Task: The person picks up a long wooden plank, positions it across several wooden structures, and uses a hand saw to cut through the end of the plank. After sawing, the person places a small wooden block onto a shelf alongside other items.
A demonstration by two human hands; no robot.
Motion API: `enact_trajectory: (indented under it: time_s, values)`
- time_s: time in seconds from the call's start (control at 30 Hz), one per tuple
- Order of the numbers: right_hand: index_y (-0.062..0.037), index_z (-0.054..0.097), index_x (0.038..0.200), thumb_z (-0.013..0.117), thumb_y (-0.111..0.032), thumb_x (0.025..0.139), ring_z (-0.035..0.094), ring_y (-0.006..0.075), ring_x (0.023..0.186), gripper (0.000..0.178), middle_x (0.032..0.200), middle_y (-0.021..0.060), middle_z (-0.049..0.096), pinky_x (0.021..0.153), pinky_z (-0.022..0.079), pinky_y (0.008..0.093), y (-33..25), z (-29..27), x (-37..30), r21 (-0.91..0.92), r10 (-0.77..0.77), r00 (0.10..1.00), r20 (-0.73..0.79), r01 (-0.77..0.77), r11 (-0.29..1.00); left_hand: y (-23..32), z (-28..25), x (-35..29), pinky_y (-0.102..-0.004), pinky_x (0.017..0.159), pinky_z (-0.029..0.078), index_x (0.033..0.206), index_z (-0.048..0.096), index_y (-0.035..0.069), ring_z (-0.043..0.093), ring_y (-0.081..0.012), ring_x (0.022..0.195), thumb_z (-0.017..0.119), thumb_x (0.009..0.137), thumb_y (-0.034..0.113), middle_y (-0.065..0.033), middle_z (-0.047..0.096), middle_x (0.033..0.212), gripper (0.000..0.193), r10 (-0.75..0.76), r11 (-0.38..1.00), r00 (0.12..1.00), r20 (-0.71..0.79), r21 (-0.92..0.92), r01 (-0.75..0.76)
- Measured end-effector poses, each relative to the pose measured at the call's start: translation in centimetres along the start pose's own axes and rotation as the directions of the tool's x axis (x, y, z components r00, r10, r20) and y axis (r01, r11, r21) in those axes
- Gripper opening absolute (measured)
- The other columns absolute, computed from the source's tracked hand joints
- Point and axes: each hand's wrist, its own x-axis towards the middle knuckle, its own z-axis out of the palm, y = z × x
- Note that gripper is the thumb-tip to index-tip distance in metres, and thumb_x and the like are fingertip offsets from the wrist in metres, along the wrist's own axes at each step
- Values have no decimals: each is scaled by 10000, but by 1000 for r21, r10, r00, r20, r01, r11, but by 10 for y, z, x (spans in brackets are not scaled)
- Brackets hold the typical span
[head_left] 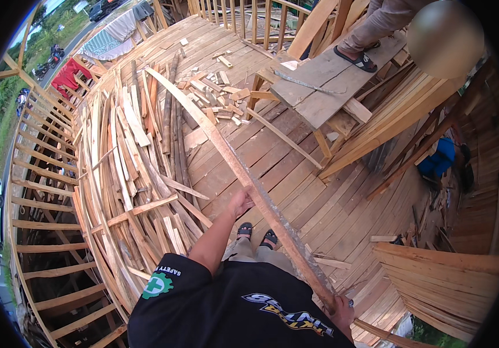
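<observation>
A long wooden plank [235,162] with a rough, bark-like edge crosses in front of me, from the stacked lumber at far left to my right side. My left hand [241,203] grips its left edge near the middle, the fingers partly hidden beneath it. Close to my body, my right hand [342,313] is closed around the plank's near end. The far end reaches over a long pile of rough strips and poles [128,156] lying on the board deck.
Short wood offcuts [220,98] lie scattered beyond the plank. A person in sandals [357,55] stands on a plank bench [313,98] at far right. Slatted railing [46,200] borders the left side. Curved planking [435,278] rises at near right, and a blue container [438,156] sits farther back.
</observation>
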Motion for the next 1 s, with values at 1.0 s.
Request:
enact_trajectory:
  time_s: [1.0]
  values:
    - [9, 675, 846, 666, -463, 780, 641, 260, 660, 477, 702, 177, 644, 638, 483, 386, -233, 65, 323, 367, 98, 942, 321, -219, 904, -11, -72, -77, -443, 994, 383, 1376, 308, 24, 456, -287, 1218, 568, 856, 556, -171, 461, 1327, 788, -113, 993, 951, 286, 4, 117]
